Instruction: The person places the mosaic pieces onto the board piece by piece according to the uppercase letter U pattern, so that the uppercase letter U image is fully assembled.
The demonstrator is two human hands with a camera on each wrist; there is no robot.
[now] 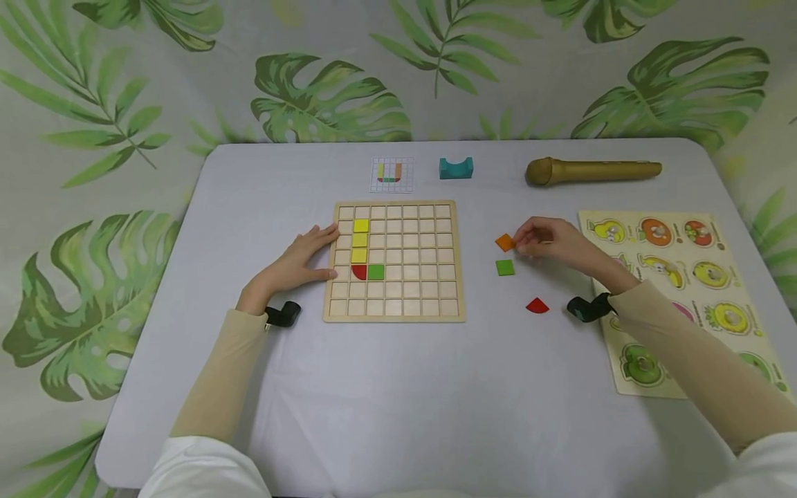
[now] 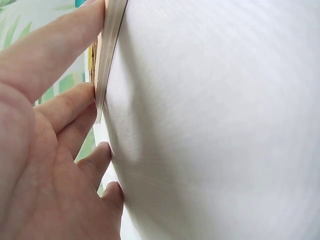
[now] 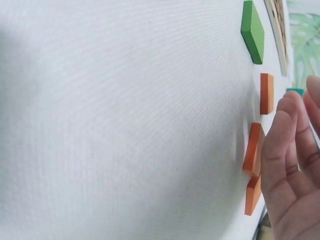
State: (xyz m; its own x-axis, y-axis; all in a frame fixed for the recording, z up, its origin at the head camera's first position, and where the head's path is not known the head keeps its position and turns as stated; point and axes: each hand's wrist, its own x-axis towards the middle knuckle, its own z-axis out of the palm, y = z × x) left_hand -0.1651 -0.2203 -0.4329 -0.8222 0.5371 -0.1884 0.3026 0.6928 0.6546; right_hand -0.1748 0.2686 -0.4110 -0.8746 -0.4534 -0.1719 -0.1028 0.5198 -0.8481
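My left hand (image 1: 295, 261) touches the left edge of a wooden grid board (image 1: 461, 277), its fingers spread and its thumb lower down the frame. Along the board's left part run several yellow square tiles (image 1: 360, 240), then a red quarter-round tile (image 1: 359, 272) and a green square tile (image 1: 376, 272). Beyond the board's right side, my right hand (image 1: 554, 242) hovers over orange tiles (image 1: 505, 242). In the right wrist view its fingers are loosely bent, nothing visible in them, above several orange tiles (image 3: 253, 150). A loose green tile (image 1: 505, 268) lies close by.
A red quarter-round tile (image 1: 537, 306) lies near my right wrist. Behind the board are a pattern card (image 1: 391, 175), a teal block (image 1: 456, 168) and a gold microphone-shaped object (image 1: 594, 171). A fruit puzzle board (image 1: 641, 332) lies under my right forearm.
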